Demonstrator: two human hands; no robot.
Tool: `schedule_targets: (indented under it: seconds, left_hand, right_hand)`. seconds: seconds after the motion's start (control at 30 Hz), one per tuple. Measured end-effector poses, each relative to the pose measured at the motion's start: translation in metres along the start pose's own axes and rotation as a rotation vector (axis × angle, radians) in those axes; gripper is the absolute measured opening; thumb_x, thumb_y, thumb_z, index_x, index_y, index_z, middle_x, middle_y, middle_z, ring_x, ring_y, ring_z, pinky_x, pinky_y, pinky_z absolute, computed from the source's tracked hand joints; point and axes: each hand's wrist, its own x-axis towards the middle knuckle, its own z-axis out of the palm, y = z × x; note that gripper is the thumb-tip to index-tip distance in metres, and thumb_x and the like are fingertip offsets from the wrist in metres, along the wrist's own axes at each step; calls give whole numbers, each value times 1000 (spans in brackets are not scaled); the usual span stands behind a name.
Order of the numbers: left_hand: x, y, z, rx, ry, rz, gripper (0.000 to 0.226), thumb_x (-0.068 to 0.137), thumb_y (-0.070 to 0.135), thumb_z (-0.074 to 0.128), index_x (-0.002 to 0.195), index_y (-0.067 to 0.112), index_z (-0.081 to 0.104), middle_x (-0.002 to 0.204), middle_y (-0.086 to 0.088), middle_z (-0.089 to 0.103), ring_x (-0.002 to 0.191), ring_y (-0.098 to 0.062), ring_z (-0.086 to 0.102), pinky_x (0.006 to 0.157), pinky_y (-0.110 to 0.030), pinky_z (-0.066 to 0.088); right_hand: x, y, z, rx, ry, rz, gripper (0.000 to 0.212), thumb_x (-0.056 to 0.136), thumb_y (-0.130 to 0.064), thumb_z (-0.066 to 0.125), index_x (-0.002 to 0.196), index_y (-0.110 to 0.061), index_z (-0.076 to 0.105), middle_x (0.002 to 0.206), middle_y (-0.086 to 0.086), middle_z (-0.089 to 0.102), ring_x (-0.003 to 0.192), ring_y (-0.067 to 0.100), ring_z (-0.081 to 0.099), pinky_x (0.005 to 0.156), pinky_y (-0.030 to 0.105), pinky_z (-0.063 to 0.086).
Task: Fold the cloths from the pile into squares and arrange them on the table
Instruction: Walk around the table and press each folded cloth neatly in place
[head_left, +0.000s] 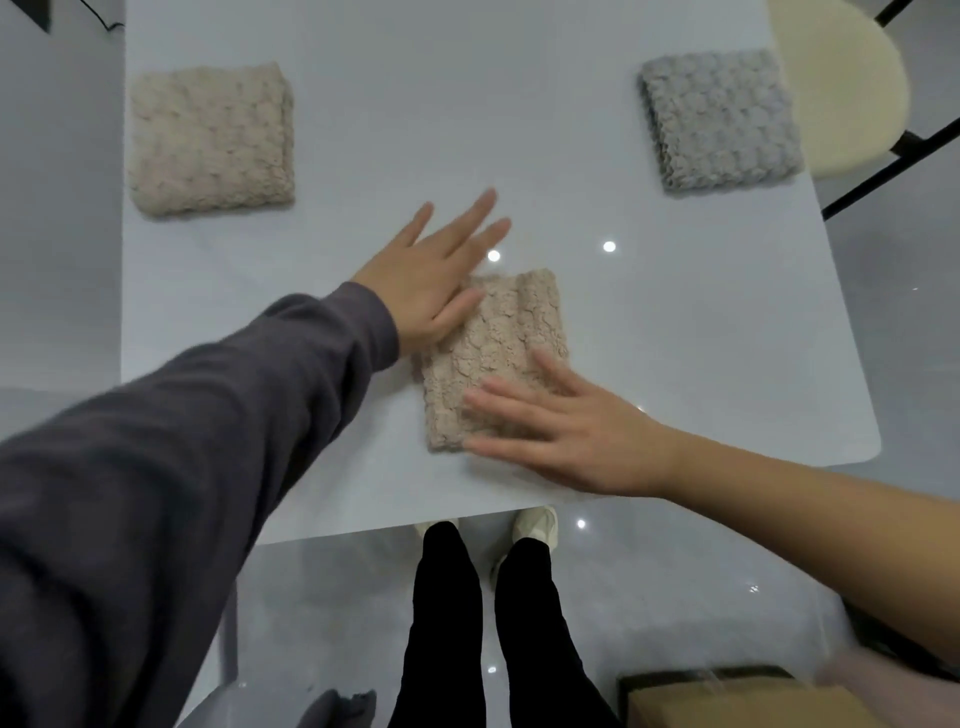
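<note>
The folded beige nubby cloth (493, 353) lies between both flat, wide-spread hands, left hand (431, 280) and right hand (566, 431), each touching it.

A shiny pale bench (467, 104) stands on a glossy grey floor (675, 582). A round cream stool (841, 88) is beside it, and a cardboard box (737, 704) is nearby.

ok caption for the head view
The left hand and right hand rest on a folded beige cloth on the table.
</note>
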Motion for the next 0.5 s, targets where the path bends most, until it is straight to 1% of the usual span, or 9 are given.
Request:
schedule_targets:
  seconds: [0.03, 0.1, 0.17, 0.23, 0.3, 0.4, 0.5]
  left_hand:
    - [8, -4, -1, 29, -38, 89, 65, 97, 44, 18, 154, 15, 8, 162, -8, -3, 144, -18, 25, 120, -47, 3]
    - [21, -9, 0, 74, -103, 247, 63, 98, 43, 17, 155, 16, 9, 162, -6, -1, 144, -17, 26, 121, -46, 2]
    - [30, -11, 3, 92, -154, 350, 62, 99, 43, 16, 155, 19, 10, 162, -4, 0, 141, -20, 34, 120, -43, -1]
    - [36, -14, 7, 102, -188, 410, 61, 98, 44, 14, 154, 21, 10, 162, -2, 0, 137, -25, 41, 119, -42, -1]
    - [38, -18, 11, 103, -206, 447, 61, 98, 43, 13, 154, 20, 11, 162, -2, -1, 139, -26, 38, 119, -44, 0]
    - [38, -14, 18, 88, -179, 544, 60, 99, 41, 16, 153, 16, 19, 161, -7, 10, 141, -22, 31, 118, -45, 3]
    - [40, -9, 23, 108, -181, 656, 57, 101, 37, 18, 152, 13, 24, 160, -10, 15, 143, -19, 27, 117, -45, 4]
  right_hand:
    - [6, 0, 0, -5, -12, -73, 49, 101, -13, 45, 149, -22, 39, 157, 12, 29, 146, 27, 26, 115, 59, 21]
    - [18, 3, 3, -12, -19, -161, 47, 102, -12, 39, 148, -21, 40, 157, 11, 29, 146, 27, 27, 116, 57, 22]
    - [28, 7, 6, -21, -45, -204, 46, 104, -14, 34, 149, -21, 40, 158, 11, 27, 146, 27, 26, 117, 54, 22]
    - [34, 12, 9, -20, -81, -233, 46, 105, -13, 26, 149, -19, 39, 158, 11, 27, 146, 28, 25, 118, 50, 21]
    - [36, 19, 12, -11, -117, -258, 48, 105, -11, 22, 149, -17, 39, 158, 10, 27, 146, 29, 25, 118, 48, 21]
    - [40, 29, 15, 15, -168, -284, 49, 104, -10, 20, 150, -15, 37, 159, 10, 26, 147, 29, 23, 119, 48, 19]
    - [44, 32, 16, 78, -167, -268, 48, 103, -10, 27, 150, -14, 37, 158, 10, 27, 147, 30, 22, 119, 47, 20]
